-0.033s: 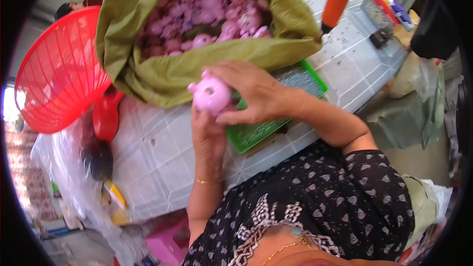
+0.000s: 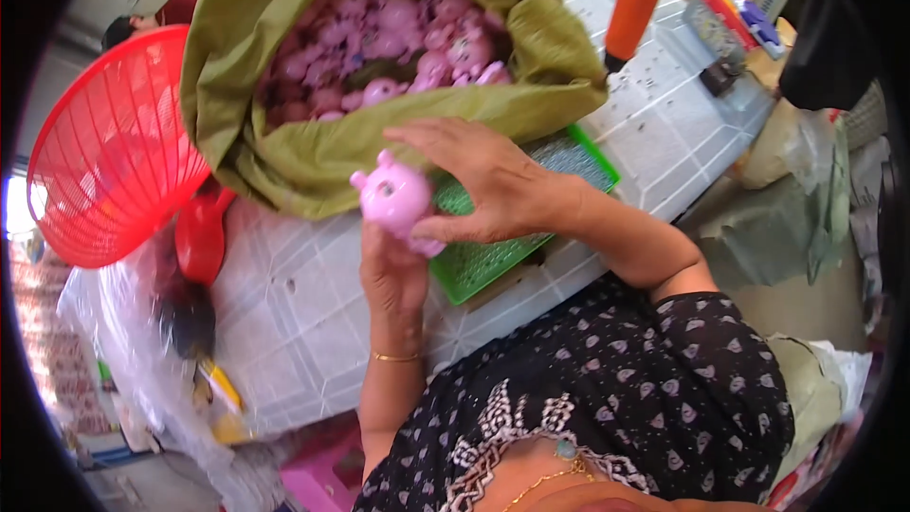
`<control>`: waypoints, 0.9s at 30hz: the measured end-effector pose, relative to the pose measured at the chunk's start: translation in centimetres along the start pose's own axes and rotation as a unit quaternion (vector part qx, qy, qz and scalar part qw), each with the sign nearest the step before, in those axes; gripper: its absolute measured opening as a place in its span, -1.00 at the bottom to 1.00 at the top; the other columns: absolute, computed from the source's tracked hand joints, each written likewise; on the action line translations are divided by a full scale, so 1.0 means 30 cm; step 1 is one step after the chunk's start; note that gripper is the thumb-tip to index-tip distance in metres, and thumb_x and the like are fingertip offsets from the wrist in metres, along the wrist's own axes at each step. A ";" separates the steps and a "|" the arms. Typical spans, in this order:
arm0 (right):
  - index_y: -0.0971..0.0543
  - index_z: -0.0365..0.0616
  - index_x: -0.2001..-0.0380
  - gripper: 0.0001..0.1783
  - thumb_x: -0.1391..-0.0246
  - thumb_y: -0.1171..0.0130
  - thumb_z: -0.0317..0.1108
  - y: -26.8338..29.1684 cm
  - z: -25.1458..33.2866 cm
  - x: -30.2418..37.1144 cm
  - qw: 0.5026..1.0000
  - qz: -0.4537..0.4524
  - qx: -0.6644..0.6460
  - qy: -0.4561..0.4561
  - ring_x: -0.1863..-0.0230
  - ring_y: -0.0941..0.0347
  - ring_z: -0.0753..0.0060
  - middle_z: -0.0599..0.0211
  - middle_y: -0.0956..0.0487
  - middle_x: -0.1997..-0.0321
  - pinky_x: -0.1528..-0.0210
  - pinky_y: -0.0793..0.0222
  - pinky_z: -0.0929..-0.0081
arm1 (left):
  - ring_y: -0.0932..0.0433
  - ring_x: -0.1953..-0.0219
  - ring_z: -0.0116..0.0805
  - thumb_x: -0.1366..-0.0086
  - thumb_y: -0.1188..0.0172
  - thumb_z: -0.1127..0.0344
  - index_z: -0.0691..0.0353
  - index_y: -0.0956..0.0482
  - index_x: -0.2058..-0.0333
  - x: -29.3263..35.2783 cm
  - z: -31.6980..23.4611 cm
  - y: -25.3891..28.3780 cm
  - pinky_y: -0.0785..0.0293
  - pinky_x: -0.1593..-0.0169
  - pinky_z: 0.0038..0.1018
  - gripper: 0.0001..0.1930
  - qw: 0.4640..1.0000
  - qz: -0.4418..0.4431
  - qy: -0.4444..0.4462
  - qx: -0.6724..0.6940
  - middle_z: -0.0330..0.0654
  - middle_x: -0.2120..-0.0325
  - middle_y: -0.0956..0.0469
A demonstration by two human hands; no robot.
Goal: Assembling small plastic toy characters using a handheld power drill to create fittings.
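Note:
My left hand (image 2: 393, 270) grips a shiny pink plastic animal figure (image 2: 396, 197) from below. The figure has a round head with small knobs on top, tilted to the left, and a small dark mark on its side. Beside it my right hand (image 2: 488, 175) is spread, its fingers stretched out above and its thumb close to the figure's lower part; whether the thumb touches it I cannot tell. Under my right hand lies a green-rimmed tray (image 2: 462, 286) with small glinting pieces. Beyond the hands stands an olive woven sack (image 2: 242, 104), its mouth rolled open on many similar pink figures (image 2: 398, 24).
At the left a red plastic basket (image 2: 104, 161) leans beside a red scoop (image 2: 199, 242). Clear plastic film (image 2: 123, 322) hangs over the table's left edge, near a yellow-handled tool (image 2: 223, 384). An orange tool (image 2: 645, 0) stands far right, near a clear box (image 2: 716, 28).
The pink figure has tipped slightly left and lower in my left hand. My right fingers have opened a little farther from it. The whole view has shifted slightly.

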State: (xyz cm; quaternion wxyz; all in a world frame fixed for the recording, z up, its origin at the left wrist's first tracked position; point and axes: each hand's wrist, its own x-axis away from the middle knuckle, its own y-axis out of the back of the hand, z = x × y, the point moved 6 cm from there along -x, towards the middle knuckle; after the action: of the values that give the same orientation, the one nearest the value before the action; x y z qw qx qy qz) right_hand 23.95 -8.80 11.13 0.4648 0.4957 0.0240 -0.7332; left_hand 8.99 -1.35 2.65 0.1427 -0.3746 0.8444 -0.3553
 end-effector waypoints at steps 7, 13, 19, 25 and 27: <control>-0.43 -0.21 -0.04 -0.52 -0.05 -0.32 -0.46 0.607 0.009 0.119 0.871 -0.478 0.110 -0.016 0.00 -0.41 0.49 0.31 -0.48 -0.02 -0.05 -0.26 0.47 | -0.45 0.09 0.03 -0.24 -0.30 -0.04 -0.04 -0.22 -0.32 0.005 -0.020 0.036 -0.46 0.00 -0.09 -0.27 0.959 0.103 0.084 0.250 0.09 -0.26 -0.24; -0.43 -0.32 -0.05 -0.52 -0.20 -0.18 -0.18 0.611 -0.258 0.044 0.900 -0.313 -0.161 -0.259 0.23 -0.56 0.40 0.20 -0.60 0.13 0.06 -0.44 0.45 | -0.32 0.35 -0.24 -0.15 -0.28 -0.27 -0.21 -0.31 -0.25 -0.029 -0.028 0.117 -0.33 0.31 -0.38 -0.27 0.938 0.113 0.120 0.304 -0.03 -0.12 -0.34; -0.40 -0.26 0.01 -0.62 -0.20 -0.14 -0.27 0.465 -0.063 0.032 0.938 -0.251 -0.113 -0.211 0.42 -0.50 0.43 0.16 -0.59 0.26 0.29 -0.49 0.50 | -0.18 0.46 -0.33 -0.10 -0.29 -0.33 -0.08 -0.42 -0.13 -0.086 -0.088 0.187 -0.13 0.38 -0.45 -0.28 0.942 0.072 0.098 0.313 -0.16 0.12 -0.48; -0.37 -0.19 0.14 -0.73 -0.16 -0.09 -0.31 0.242 -0.067 0.075 0.859 0.035 -0.451 -0.239 0.24 -0.28 0.43 0.22 -0.30 0.16 0.12 -0.20 0.44 | -0.54 0.06 0.02 -0.26 -0.25 -0.15 0.05 -0.38 -0.22 -0.060 -0.175 0.142 -0.53 -0.02 -0.09 -0.34 0.944 0.098 0.052 0.311 0.11 -0.13 -0.43; -0.39 -0.15 0.17 -0.78 -0.20 -0.11 -0.31 0.103 0.047 0.053 0.877 -0.063 -0.401 -0.256 0.49 -0.48 0.40 0.27 -0.49 0.43 0.31 -0.51 0.41 | -0.54 0.07 0.04 -0.20 -0.30 -0.19 0.02 -0.41 -0.20 -0.033 -0.217 0.108 -0.55 -0.01 -0.06 -0.31 0.944 0.133 0.058 0.298 0.08 -0.09 -0.45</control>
State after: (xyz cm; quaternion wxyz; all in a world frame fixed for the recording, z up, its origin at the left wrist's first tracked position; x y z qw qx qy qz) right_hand 25.03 -12.30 11.96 0.5667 0.0592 0.2270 -0.7898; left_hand 4.66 4.09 4.93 0.2448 -0.1778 0.7492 -0.5892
